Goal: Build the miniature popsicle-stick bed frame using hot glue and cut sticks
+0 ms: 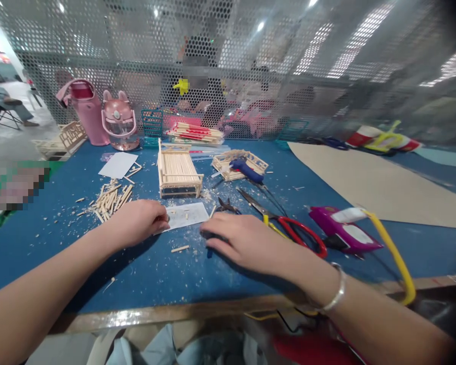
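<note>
My left hand (142,223) is closed, its fingertips pinching the left end of a small white paper slip (192,217) with bits of stick on it. At the slip's right end, my right hand (243,235) is palm down with fingers curled over something dark with a blue tip, mostly hidden beneath them. A short stick (180,249) lies on the table between the hands. Just beyond the paper stands a small bed-shaped model (179,172) made of thin wooden sticks. Dark-jawed cutters (228,206) lie just past my right fingers.
Loose cut sticks (114,199) are heaped at left beside a white card (118,165). Red-handled scissors (302,234) and a purple device (344,230) lie right. A blue glue gun (247,170) rests on another stick model (231,175). Bottles stand before a perforated screen (137,50).
</note>
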`<act>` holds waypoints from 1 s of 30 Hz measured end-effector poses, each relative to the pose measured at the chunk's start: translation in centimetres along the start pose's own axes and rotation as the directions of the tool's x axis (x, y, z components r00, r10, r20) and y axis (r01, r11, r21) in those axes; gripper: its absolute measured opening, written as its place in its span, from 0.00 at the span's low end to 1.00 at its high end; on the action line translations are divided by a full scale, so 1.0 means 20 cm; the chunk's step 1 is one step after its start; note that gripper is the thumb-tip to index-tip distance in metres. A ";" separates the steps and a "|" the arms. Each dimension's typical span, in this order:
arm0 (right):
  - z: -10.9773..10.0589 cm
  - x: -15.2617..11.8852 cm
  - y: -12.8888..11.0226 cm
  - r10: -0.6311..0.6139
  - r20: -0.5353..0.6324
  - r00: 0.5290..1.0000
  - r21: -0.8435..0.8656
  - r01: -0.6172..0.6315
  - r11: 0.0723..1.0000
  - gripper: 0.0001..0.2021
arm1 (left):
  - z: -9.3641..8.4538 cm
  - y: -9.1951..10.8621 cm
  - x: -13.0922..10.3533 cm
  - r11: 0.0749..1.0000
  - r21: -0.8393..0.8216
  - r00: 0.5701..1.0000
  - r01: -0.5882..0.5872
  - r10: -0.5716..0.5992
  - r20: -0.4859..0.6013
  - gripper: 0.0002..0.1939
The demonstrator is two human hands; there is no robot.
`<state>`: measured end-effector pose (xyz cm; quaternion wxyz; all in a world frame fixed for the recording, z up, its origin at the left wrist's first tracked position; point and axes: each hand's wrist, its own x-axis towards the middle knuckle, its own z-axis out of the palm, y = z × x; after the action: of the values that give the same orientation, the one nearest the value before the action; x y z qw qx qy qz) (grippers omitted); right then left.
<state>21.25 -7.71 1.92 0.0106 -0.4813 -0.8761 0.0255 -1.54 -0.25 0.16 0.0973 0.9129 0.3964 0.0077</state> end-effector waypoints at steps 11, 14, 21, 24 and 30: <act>-0.05 0.11 0.05 -0.069 0.116 0.991 -0.020 0.071 0.997 0.07 | 0.01 -0.09 -0.01 0.982 -0.182 0.991 0.049 -0.071 -0.113 0.05; -0.04 0.19 0.00 -0.030 0.065 0.997 -0.064 0.034 0.997 0.08 | 0.02 -0.09 -0.01 0.981 -0.180 0.987 0.074 -0.099 -0.130 0.06; -0.01 0.17 -0.01 0.256 0.140 0.956 -0.188 -0.228 0.955 0.14 | 0.05 -0.04 0.01 0.986 -0.155 0.990 0.069 -0.086 -0.109 0.10; -0.03 0.16 0.02 0.184 0.084 0.979 -0.122 -0.173 0.977 0.10 | 0.06 -0.04 0.01 0.987 -0.154 0.991 0.050 -0.068 -0.115 0.09; 0.06 0.33 0.00 -0.017 -0.046 0.999 0.050 0.019 0.999 0.10 | 0.06 -0.03 0.01 0.991 -0.131 0.989 0.036 -0.055 -0.140 0.09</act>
<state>17.58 -2.23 0.71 0.0429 -0.4735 -0.8790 0.0365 -1.84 0.09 -1.17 0.1271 0.8925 0.4219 0.0966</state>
